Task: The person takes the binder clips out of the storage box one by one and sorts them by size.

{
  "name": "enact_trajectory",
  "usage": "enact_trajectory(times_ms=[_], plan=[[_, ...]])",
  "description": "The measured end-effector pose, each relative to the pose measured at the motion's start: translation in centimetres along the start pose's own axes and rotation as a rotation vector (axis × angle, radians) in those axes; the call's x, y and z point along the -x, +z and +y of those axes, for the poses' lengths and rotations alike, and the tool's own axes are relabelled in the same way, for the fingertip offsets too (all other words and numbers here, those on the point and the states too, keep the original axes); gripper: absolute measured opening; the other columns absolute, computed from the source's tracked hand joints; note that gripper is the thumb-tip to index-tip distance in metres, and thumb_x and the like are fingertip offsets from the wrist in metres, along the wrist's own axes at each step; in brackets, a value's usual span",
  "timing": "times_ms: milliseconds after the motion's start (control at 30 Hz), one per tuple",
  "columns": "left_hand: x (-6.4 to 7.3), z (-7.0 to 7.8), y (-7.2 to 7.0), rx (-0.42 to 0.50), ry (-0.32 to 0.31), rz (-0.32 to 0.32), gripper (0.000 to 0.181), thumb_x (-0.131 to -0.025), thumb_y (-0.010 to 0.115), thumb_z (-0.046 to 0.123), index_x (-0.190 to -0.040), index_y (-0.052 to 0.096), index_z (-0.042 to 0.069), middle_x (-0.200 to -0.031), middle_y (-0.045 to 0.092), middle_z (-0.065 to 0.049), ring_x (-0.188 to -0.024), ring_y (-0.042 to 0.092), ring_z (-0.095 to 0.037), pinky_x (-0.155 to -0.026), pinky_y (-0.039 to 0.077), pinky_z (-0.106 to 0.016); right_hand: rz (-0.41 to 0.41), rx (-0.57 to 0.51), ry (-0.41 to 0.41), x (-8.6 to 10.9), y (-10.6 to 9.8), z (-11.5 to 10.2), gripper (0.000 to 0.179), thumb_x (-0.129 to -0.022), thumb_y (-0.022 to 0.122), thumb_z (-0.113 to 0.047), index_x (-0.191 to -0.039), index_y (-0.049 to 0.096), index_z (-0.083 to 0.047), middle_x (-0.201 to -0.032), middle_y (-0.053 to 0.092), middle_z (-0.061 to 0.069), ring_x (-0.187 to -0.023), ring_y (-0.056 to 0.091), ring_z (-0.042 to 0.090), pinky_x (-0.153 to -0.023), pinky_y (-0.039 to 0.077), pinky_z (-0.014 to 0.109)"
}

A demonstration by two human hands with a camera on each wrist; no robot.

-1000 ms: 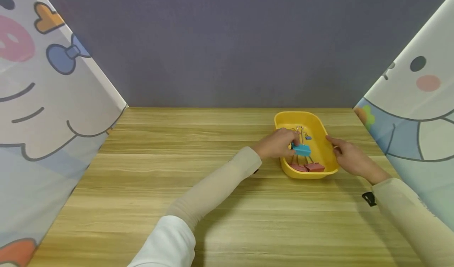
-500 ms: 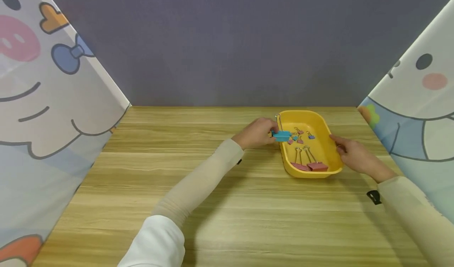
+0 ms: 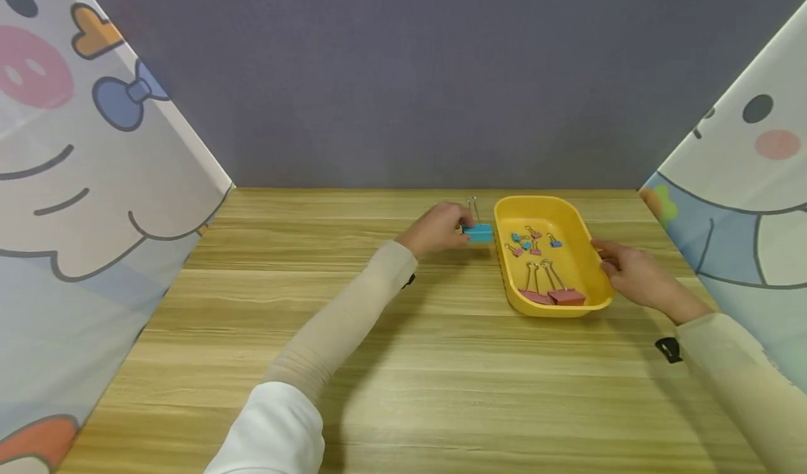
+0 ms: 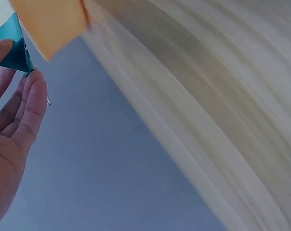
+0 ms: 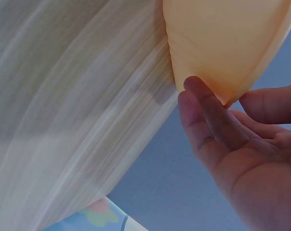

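My left hand pinches a large blue binder clip by one end, just left of the yellow tray. The clip's wire handles point up and away. In the left wrist view the thumb and fingers close on the teal-looking clip near the tray's orange-tinted wall. My right hand holds the tray's right rim; the right wrist view has its fingers against the outer wall. Two large pink binder clips lie at the tray's near end.
Several small pink and blue binder clips lie loose farther back in the tray. The wooden table ends at a grey back panel, with cartoon-print panels along both sides.
My left hand has carried the blue binder clip from over the tray leftward past its rim. The small clips have come into view. My right hand stays at the tray's right rim.
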State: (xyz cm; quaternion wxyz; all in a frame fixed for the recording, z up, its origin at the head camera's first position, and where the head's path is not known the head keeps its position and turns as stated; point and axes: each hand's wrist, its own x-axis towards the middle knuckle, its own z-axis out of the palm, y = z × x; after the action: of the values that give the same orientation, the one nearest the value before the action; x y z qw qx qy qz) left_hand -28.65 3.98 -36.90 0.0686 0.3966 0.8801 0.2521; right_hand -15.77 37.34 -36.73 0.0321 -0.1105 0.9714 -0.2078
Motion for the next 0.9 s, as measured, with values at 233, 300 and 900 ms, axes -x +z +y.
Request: enact_trajectory(times_ms=[233, 300, 900], plan=[[-0.1, -1.6, 0.6, -0.083, -0.065, -0.076, 0.022, -0.09, 0.067, 0.018, -0.11, 0.068, 0.009, -0.103, 0.064, 0.0, -0.086, 0.056, -0.009, -0.075, 0.046, -0.022, 0.004, 0.004, -0.001, 0.2, 0.0, 0.0, 0.044, -0.091, 0.045, 0.005, -0.131, 0.039, 0.019, -0.118, 0.049, 0.04, -0.085, 0.058, 0.036, -0.062, 0.044, 0.038], [-0.2, -1.9, 0.9, -0.089, -0.081, -0.097, 0.023, -0.09, 0.067, 0.018, -0.11, 0.068, 0.009, -0.104, 0.064, 0.0, -0.087, 0.057, -0.009, -0.075, 0.047, -0.022, 0.012, 0.007, -0.005, 0.2, 0.0, 0.0, 0.043, -0.091, 0.045, 0.005, -0.131, 0.04, 0.018, -0.12, 0.048, 0.04, -0.083, 0.057, 0.033, -0.061, 0.042, 0.036], [-1.3, -2.7, 2.5, -0.119, -0.117, -0.152, 0.018, -0.089, 0.068, 0.013, -0.106, 0.071, 0.008, -0.104, 0.066, -0.001, -0.089, 0.06, -0.011, -0.075, 0.048, -0.022, -0.002, -0.005, 0.032, 0.1, 0.1, 0.0, 0.043, -0.092, 0.041, 0.005, -0.134, 0.039, 0.016, -0.121, 0.048, 0.04, -0.059, 0.042, 0.02, -0.049, 0.034, 0.029]])
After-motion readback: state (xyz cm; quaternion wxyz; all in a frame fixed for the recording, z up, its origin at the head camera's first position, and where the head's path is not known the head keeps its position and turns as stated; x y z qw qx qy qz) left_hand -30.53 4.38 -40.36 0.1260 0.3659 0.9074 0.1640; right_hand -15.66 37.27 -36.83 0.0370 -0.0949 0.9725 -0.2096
